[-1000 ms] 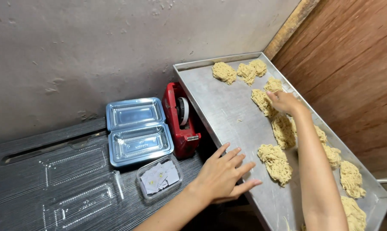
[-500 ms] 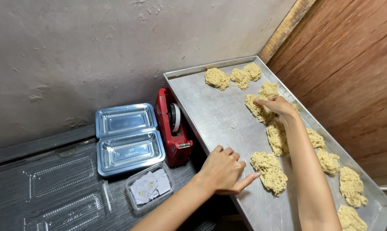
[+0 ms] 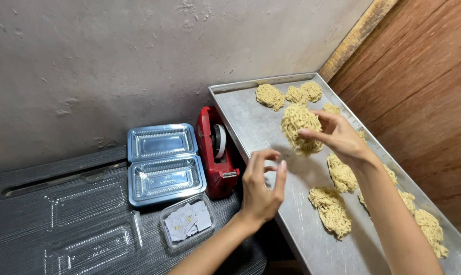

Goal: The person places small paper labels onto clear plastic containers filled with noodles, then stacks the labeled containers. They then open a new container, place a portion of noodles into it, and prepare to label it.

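The right hand (image 3: 337, 137) holds a block of dried noodles (image 3: 300, 128) lifted above the far part of the metal tray (image 3: 251, 119), fingers pinched round its right edge; the block hangs to the left of that hand, its longer side running roughly far to near. The left hand (image 3: 261, 186) hovers empty just near and left of the block, fingers half curled and spread, not touching it; it is the closer of the two to the open clear containers (image 3: 161, 163), which lie well to the left on the dark desk (image 3: 32, 175), beyond the red tape dispenser (image 3: 215, 153); more noodle blocks (image 3: 331, 209) lie on the tray.
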